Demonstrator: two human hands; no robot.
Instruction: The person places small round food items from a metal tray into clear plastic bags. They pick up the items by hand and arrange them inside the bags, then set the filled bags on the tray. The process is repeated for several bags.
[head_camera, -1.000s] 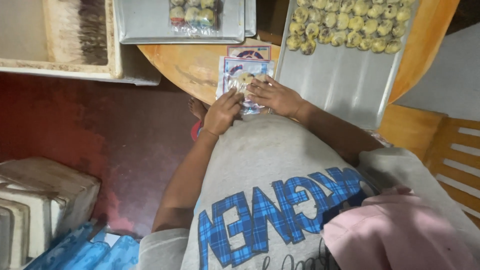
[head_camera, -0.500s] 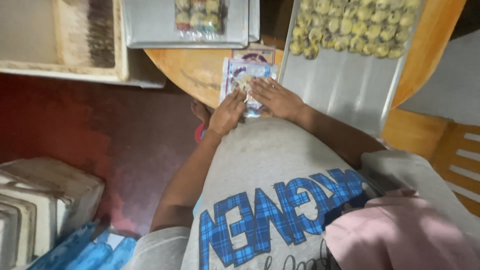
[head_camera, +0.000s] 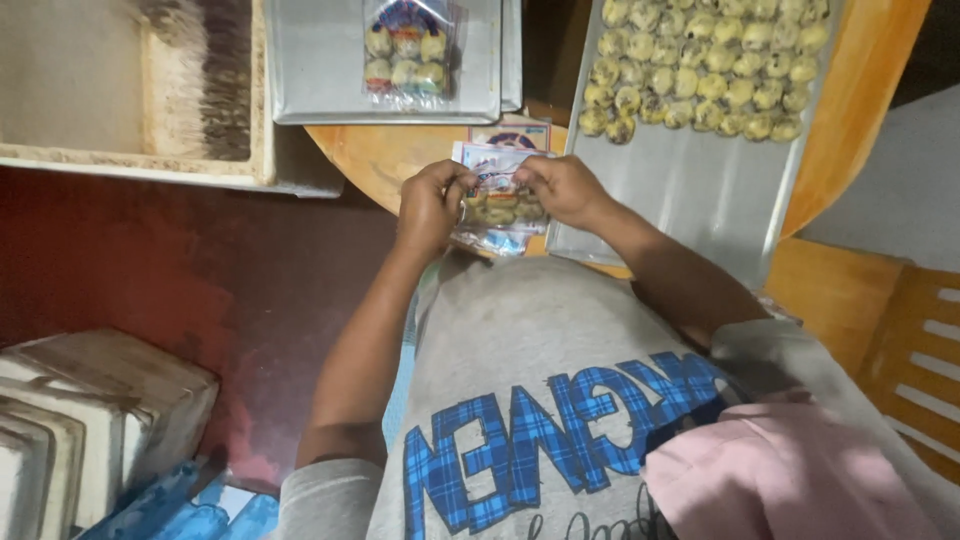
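Hands: left hand (head_camera: 432, 205) and right hand (head_camera: 562, 188) are raised together over the near edge of the round orange wooden table (head_camera: 385, 158), close to the person's grey shirt with blue plaid lettering (head_camera: 530, 420).
Held item: small clear plastic packet with a printed label, filled with pale round cookies (head_camera: 500, 195), sits between the two hands, above the table's edge.
Left grip: fingers curled closed, pinching the packet's left side.
Right grip: fingers bent and closed on the packet's upper right side; which fingertips actually press the plastic is hard to tell, since the knuckles cover them.
Under the packet: a few more flat printed packets (head_camera: 508, 135) lie on the table, partly hidden by the hands.
Right-side tray: long grey metal tray (head_camera: 690, 205) lies just beside the right hand, its far end covered with rows of pale yellow round cookies with dark flecks (head_camera: 705, 65), its near end bare.
Far tray: second grey metal tray (head_camera: 310, 70) beyond the hands carries one filled clear packet of cookies (head_camera: 405, 50).
Left edge: worn pale wooden box (head_camera: 150, 90) stands next to that tray.
Floor: dark red floor (head_camera: 160, 270) with stacked whitish boxes (head_camera: 90, 410) at lower left.
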